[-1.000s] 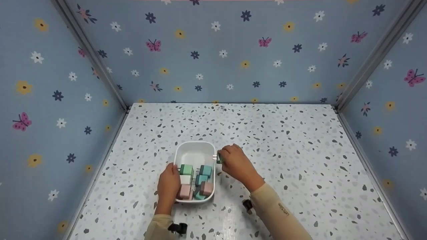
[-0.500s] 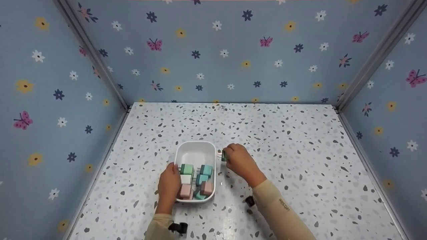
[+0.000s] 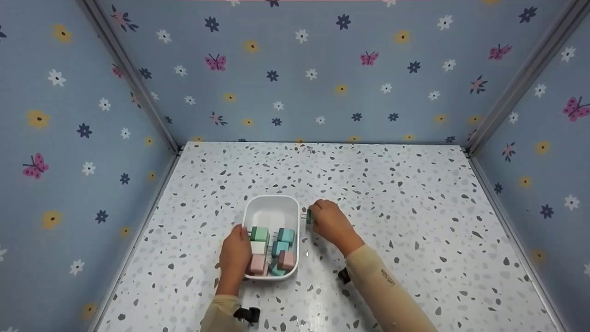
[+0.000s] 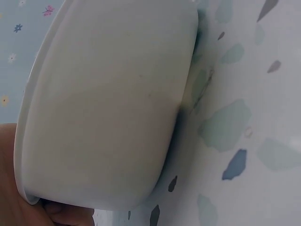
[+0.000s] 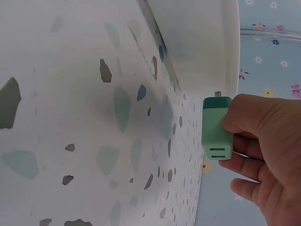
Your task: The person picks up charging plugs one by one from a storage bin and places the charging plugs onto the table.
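Note:
My right hand pinches a green USB wall charger between thumb and fingers, just right of the white tub. Its prongs point toward the tub, and two USB slots show on its opposite end. My left hand grips the left side of the white tub, with the thumb at the rim. Inside, toward the near end, lie several more chargers: a green one, a white one, pink ones and blue ones. Some of these partly cover others.
The tub stands on a white speckled tabletop. Blue walls with flowers and butterflies enclose the left, back and right sides. A dark wrist mount shows by the left sleeve, and another by the right.
My right hand has drawn slightly right with the green charger, so its prongs are now off the tub's rim. My left hand keeps its hold on the tub.

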A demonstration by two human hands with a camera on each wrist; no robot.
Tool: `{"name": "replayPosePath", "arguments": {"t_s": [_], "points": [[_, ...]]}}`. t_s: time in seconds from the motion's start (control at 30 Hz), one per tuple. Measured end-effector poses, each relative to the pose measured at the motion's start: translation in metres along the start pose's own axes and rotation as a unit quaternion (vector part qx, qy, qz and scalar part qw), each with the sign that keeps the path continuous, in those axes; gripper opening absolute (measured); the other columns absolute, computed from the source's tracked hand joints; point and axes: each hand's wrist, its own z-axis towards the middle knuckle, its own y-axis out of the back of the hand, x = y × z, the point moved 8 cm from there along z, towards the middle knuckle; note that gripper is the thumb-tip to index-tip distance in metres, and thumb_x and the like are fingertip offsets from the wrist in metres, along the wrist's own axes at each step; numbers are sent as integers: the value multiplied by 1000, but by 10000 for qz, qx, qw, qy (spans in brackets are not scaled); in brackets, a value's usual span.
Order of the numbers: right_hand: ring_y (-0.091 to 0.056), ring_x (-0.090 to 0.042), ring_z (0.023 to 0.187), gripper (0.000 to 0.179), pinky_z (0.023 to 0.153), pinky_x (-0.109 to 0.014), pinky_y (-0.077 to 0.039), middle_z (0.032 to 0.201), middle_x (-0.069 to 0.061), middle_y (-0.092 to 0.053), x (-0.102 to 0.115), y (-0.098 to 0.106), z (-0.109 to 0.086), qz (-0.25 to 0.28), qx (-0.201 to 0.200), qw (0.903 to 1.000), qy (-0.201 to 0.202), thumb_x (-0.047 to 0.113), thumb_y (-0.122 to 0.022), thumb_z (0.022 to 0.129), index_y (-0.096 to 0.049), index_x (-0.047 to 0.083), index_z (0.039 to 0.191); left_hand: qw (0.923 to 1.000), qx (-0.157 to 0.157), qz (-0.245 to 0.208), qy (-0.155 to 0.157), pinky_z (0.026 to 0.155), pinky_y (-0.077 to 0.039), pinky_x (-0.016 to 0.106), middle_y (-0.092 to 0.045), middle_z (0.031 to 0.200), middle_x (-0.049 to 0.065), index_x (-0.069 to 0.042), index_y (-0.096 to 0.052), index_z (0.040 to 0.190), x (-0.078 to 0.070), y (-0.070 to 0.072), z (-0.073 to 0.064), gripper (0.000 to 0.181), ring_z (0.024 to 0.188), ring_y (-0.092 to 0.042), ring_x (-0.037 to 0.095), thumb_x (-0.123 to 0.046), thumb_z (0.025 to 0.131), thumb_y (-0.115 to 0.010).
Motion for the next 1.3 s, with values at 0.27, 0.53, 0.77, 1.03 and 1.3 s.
{"name": "replayPosePath", "arguments": {"t_s": [0.27, 0.53, 0.77, 1.03, 1.3], "points": [[-65, -25, 102, 30, 99, -41, -51, 110, -9, -68, -6, -14, 7, 137, 429, 9988, -207, 8, -75, 89, -70, 5, 119, 9999, -5, -59, -83, 94, -48, 58, -65, 134, 19, -8, -56, 139, -1, -2, -1, 43, 123, -62, 41, -34, 112, -35], [-66, -25, 99, 23, 94, -41, -53, 107, -9, -69, -4, -16, 7, 183, 239, 9995, -25, 8, -72, 94, -71, 4, 117, 10000, -43, 42, -74, 90, -49, 56, -67, 129, 20, -8, -56, 136, 0, -3, 0, 41, 117, -64, 41, -33, 112, -35], [-66, -25, 98, 20, 92, -40, -53, 106, -9, -70, -6, -21, 7, 225, 147, 9996, -19, 8, -69, 96, -71, 4, 115, 9999, 16, 167, -27, 90, -49, 56, -66, 129, 21, -6, -53, 138, 2, -5, 1, 43, 116, -65, 41, -34, 112, -34], [-66, -24, 100, 21, 94, -39, -53, 109, -9, -70, -9, -27, 7, 255, 292, 9991, -147, 9, -68, 97, -71, 5, 117, 9994, 25, 328, 55, 68, -46, 46, -67, 99, 17, -5, -50, 122, 1, -5, 2, 34, 80, -62, 30, -34, 112, -36], [-66, -23, 102, 20, 96, -38, -52, 109, -8, -69, -10, -33, 5, 241, 399, 9983, -337, 10, -65, 99, -71, 6, 117, 9989, 47, 476, -6, 65, -44, 45, -65, 92, 16, -7, -52, 114, 1, -4, 3, 34, 75, -59, 29, -35, 112, -34]]}}
